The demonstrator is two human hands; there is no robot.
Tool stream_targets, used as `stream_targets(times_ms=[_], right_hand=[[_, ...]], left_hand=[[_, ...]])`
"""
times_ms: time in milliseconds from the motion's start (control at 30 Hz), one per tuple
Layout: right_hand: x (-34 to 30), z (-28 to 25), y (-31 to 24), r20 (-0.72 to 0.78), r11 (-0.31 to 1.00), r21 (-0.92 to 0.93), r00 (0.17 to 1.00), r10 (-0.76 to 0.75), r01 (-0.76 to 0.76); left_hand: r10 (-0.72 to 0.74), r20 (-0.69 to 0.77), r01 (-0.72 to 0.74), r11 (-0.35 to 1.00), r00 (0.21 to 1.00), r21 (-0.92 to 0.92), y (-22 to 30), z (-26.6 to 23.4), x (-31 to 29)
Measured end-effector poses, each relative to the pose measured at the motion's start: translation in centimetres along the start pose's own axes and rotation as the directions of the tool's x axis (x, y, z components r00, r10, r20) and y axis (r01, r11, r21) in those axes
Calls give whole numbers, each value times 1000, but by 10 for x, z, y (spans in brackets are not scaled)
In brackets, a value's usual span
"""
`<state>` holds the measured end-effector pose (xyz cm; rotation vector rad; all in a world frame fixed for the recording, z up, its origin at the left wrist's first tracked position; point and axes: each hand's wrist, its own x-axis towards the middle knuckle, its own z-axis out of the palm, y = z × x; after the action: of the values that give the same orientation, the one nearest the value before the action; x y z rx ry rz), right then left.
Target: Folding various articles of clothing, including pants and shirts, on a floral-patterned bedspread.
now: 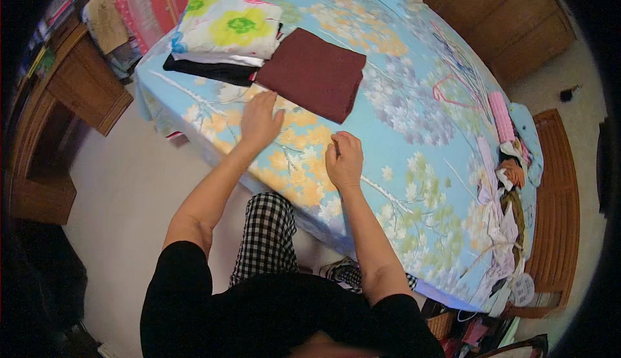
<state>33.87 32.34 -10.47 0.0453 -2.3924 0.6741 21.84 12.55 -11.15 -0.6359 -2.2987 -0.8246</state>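
A brown folded garment (313, 73) lies flat on the bed, its near corner pointing toward me. My left hand (261, 122) is at its near left edge, fingers stretched forward and the thumb apart, gripping nothing. Just short of the near corner is my right hand (345, 158), loosely curled with a dark gap between thumb and fingers; nothing shows in it. Left of the brown garment is a stack of folded cloth: a white piece with yellow-green flowers (228, 29) on top, a black piece (206, 68) at the bottom.
A blue floral sheet (414, 92) covers the bed. Several hangers lie toward its right side, a pink one (456, 92) among them. Rumpled clothes (508, 219) heap along the right edge by a wooden headboard (553, 215). A wooden cabinet (90, 86) stands at the left.
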Motion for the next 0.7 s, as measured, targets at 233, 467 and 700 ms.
stream_targets(times_ms=[233,467,700], right_hand=[[1,0,-5,-5,1000,-23,1000,-12,12],[3,5,-6,-21,999,-23,999,-31,30],[4,4,-2,-15,999,-36,1000,-11,10]], left_hand=[[-678,618,515,-392,399,-762,52,31,41],[-486,804,413,-691,342,-593,49,71,65],[-450,753,292,-727,480,-621,56,85,75]])
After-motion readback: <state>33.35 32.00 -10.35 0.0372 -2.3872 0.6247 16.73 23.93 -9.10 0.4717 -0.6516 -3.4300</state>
